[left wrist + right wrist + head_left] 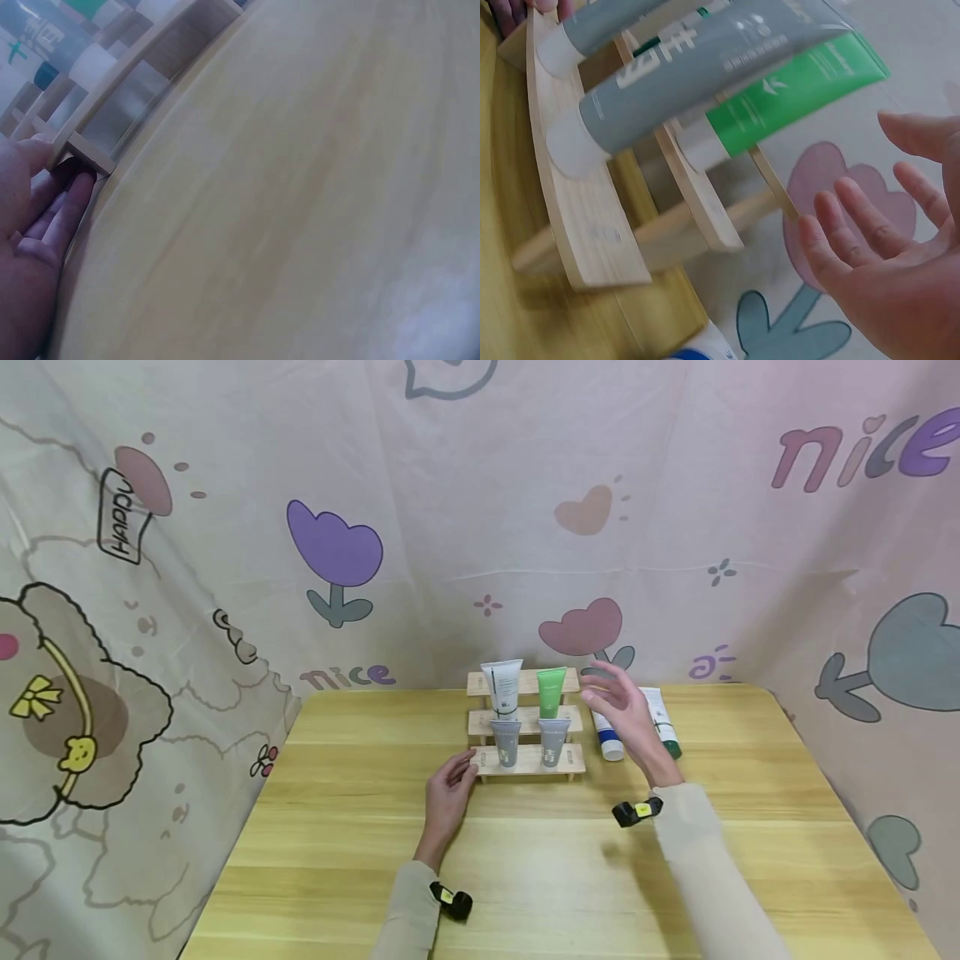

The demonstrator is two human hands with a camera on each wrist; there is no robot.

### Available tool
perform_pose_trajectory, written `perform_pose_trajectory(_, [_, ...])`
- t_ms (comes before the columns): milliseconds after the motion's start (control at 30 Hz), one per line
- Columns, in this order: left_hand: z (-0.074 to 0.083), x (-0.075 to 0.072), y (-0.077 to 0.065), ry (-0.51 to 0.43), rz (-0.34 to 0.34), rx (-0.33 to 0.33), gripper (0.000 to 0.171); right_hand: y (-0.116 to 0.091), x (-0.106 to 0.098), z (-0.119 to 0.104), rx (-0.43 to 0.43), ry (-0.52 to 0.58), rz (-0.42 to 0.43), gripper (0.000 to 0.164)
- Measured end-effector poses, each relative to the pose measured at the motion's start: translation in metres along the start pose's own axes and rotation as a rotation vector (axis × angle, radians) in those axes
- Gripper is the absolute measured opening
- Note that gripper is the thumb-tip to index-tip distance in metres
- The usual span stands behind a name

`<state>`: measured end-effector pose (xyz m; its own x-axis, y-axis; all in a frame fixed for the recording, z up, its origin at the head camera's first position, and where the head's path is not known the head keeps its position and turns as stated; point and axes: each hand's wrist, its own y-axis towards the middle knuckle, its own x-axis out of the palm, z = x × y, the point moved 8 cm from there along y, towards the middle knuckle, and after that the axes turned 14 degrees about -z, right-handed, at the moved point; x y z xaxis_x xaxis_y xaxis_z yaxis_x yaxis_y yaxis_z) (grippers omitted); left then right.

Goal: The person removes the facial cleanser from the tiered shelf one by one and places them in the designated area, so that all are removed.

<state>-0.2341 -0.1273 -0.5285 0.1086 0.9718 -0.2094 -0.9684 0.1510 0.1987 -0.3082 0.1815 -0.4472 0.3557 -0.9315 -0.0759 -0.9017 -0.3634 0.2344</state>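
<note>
A three-step wooden rack (530, 760) stands near the back of the table. Two grey tubes (506, 743) stand on its lowest step; a white tube (502, 687) and a green tube (551, 692) stand on the middle step. My left hand (447, 802) grips the left end of the lowest step, thumb above and fingers beneath, as the left wrist view shows. To the right of the rack, my right hand (626, 714) is raised with fingers spread and nothing in it. In the right wrist view, the green tube (795, 101) is nearest to that hand (885, 240).
Behind and under my right hand lie a blue-banded white tube (609, 745) with a white cap and a white tube with a green cap (660, 718). A printed cloth (450, 527) hangs behind the wooden table (337, 827) and along its sides.
</note>
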Motion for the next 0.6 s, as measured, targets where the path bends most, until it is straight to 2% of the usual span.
perform_pose_trajectory(267, [-0.004, 0.0, -0.001, -0.018, -0.008, -0.007, 0.027, 0.015, 0.021, 0.005, 0.021, 0.02, -0.053, 0.061])
perform_pose_trajectory(433, [-0.006, -0.001, 0.0, -0.023, -0.003, -0.008, 0.027, 0.02, 0.029, 0.009, 0.064, 0.04, -0.063, 0.06])
perform_pose_trajectory(600, [-0.005, -0.001, 0.001, -0.012, -0.004, -0.007, 0.027, 0.023, 0.032, 0.009, 0.083, -0.001, -0.066, 0.055])
